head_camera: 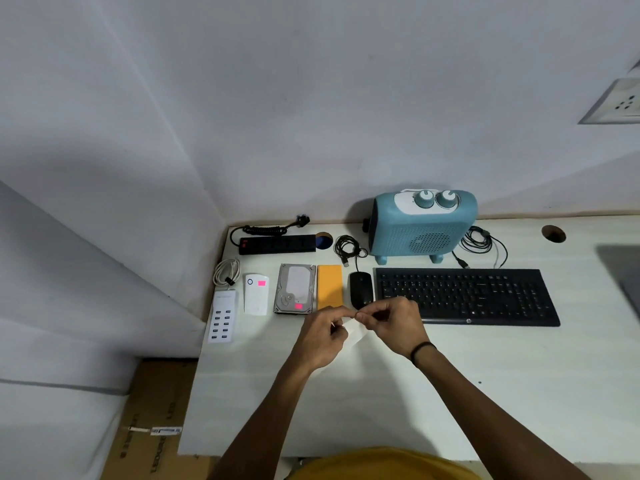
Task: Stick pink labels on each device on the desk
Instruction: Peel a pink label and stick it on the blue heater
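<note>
My left hand [323, 336] pinches the white backing strip [354, 330]; my right hand [391, 318] fingertips nip its top edge, apparently peeling a label. Peel slowly, adhesive untouched. The orange device [329, 286] beside the labelled hard drive [295, 288] remains unlabelled.

Front row on table [485, 393], left to right: USB charging hub [221, 317], power bank [256, 294], hard drive [296, 288], flat case [329, 286], mouse [361, 289], keyboard [465, 295]. One label [261, 283] sits on the power bank, another label [298, 306] on the hard drive's near end. Back row along the wall: power strip [277, 244] at left, coiled cable [349, 247] right of it, heater [420, 225] behind the keyboard's left half, second cable bundle [479, 241] right of the heater. Cord [227, 271] lies behind the hub. Both hands meet over the table just before mouse and case; left hand [323, 337], right hand [394, 323], label sheet [353, 329] between them.
</note>
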Available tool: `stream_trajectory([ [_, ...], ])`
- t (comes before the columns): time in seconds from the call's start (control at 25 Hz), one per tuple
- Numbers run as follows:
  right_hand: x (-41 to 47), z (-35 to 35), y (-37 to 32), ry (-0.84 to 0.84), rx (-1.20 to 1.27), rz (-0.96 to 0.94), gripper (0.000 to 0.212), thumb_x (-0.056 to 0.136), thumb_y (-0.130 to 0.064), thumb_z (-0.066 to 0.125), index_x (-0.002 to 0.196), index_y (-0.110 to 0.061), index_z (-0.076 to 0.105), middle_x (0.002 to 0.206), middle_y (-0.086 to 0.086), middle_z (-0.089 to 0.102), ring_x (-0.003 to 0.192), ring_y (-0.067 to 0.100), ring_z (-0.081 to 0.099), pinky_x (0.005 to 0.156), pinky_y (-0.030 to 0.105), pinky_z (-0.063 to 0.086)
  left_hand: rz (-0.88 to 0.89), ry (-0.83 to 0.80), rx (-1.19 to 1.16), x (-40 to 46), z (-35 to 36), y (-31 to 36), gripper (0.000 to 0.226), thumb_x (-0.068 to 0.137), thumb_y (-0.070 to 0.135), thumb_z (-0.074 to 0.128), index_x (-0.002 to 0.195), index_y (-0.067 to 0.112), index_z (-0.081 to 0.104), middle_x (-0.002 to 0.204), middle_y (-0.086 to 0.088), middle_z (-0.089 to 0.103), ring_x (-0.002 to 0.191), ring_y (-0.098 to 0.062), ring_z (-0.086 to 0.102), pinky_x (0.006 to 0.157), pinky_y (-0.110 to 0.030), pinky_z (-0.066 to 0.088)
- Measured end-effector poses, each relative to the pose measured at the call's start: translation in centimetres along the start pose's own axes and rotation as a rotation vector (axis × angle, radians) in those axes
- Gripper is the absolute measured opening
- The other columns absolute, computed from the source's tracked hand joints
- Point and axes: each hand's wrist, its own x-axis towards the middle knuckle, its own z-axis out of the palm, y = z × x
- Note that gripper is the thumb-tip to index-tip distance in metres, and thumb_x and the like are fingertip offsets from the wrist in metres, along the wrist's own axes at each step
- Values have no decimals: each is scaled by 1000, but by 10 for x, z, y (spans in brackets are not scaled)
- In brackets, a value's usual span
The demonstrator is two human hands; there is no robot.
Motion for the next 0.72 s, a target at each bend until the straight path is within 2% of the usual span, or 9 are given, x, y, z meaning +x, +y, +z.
stream_trajectory([
  [0.16,-1,-2,2,9,45,47,4,84,-20,77,86,-20,81,73,-9,76,69,0,72,69,9,54,-48,4,-48,3,3,0,38,92,-1,61,119,23,74,84,11,60,74,-2,59,68,-7,45],
  [0.24,-2,-2,4,2,106,81,6,86,-18,75,87,-19,80,74,-7,77,72,3,73,72,13,56,-67,6,-78,2,5,-2,38,93,0,61,119,24,74,84,9,61,74,-3,60,66,-5,45],
  [0.48,0,6,10,21,352,210,16,92,-12,67,81,-12,78,76,5,77,75,17,75,78,25,60,-163,32,-231,1,10,-5,38,92,1,61,114,29,74,78,12,61,70,-4,58,64,-10,46],
  [0.56,3,9,14,33,570,310,17,94,-9,63,83,-4,76,81,16,75,75,22,71,84,32,60,-262,39,-343,1,14,-8,36,92,4,62,110,34,73,83,8,65,78,-7,62,71,-17,50],
  [0.64,4,8,19,48,755,403,18,95,-5,59,86,4,72,80,20,69,72,24,66,89,35,58,-415,40,-513,1,21,-17,30,90,10,64,104,35,72,93,1,72,89,-17,70,81,-35,58],
  [0.72,2,8,27,67,855,480,18,96,-4,57,86,8,68,77,19,66,68,22,65,86,32,59,-597,32,-679,3,30,-32,24,90,10,64,104,28,72,98,-5,76,86,-24,73,76,-40,60],
])
